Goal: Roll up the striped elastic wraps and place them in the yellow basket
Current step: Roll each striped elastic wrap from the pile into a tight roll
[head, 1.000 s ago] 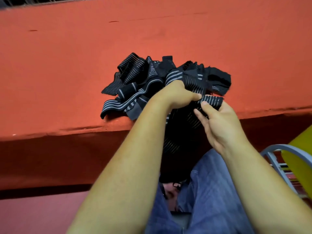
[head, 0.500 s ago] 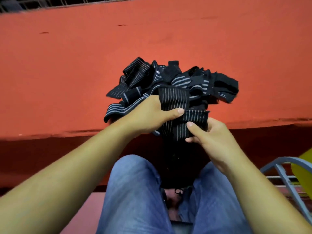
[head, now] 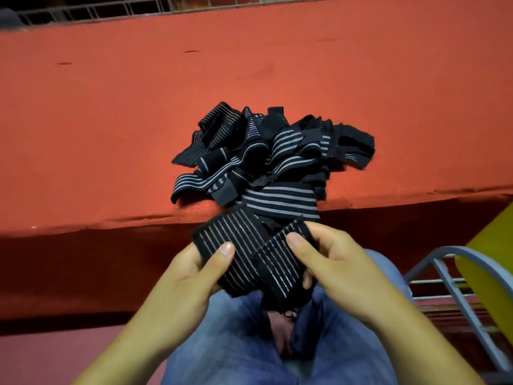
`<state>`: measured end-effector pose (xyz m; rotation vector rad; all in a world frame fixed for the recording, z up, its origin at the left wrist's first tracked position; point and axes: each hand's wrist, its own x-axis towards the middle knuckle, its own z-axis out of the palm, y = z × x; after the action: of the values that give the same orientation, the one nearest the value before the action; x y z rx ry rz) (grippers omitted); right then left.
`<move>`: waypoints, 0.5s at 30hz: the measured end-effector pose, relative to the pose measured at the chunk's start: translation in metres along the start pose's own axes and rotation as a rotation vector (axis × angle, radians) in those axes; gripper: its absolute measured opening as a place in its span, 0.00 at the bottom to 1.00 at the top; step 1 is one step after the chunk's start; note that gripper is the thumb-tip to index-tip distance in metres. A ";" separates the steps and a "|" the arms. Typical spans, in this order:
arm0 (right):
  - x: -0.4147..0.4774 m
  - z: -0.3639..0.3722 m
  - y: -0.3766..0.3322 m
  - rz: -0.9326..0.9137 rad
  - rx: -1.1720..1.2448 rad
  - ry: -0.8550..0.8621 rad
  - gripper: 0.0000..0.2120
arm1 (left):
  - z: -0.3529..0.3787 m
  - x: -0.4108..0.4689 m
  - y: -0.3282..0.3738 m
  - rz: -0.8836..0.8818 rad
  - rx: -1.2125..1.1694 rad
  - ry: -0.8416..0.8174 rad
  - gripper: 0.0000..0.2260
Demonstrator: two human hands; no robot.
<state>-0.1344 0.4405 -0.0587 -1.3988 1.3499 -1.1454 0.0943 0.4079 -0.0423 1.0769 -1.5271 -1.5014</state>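
Left hand point(head: 191, 273) and right hand point(head: 333, 262) pinch one striped wrap point(head: 244, 245), thumbs on top, holding it flat over the lap point(head: 222, 334), likely to start rolling. Pile point(head: 272, 154) sits at red table point(head: 111, 120) edge; yellow basket point(head: 491, 268) at right.

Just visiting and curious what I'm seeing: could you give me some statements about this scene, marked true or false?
1. A pile of black striped elastic wraps lies on the orange-red table. True.
2. Only one hand holds a wrap. False: the left hand and right hand both grip one black striped wrap.
3. A yellow basket shows at the right. True.
4. The person wears red trousers. False: blue jeans.
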 end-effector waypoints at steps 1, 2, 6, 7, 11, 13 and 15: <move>-0.003 -0.001 0.000 0.009 0.006 0.004 0.11 | 0.002 -0.003 0.000 -0.020 -0.041 0.000 0.12; -0.006 -0.003 0.000 0.017 0.013 0.004 0.11 | 0.002 -0.006 0.002 -0.029 -0.052 -0.006 0.13; -0.022 -0.010 -0.011 0.036 0.072 -0.034 0.12 | -0.002 -0.015 0.016 0.036 0.099 -0.055 0.14; -0.025 -0.012 -0.012 0.034 0.073 -0.044 0.15 | -0.003 -0.016 0.017 0.061 0.133 -0.062 0.14; -0.033 -0.022 -0.013 0.027 0.103 -0.019 0.18 | 0.005 -0.018 0.020 0.068 0.163 -0.043 0.14; -0.034 -0.025 -0.011 0.029 0.133 0.009 0.18 | 0.011 -0.019 0.022 0.071 0.140 -0.022 0.14; -0.034 -0.030 -0.007 0.032 0.158 0.043 0.17 | 0.015 -0.019 0.022 0.082 0.134 -0.011 0.14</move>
<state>-0.1614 0.4751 -0.0470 -1.2410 1.2780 -1.2394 0.0865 0.4302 -0.0200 1.0692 -1.6792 -1.3677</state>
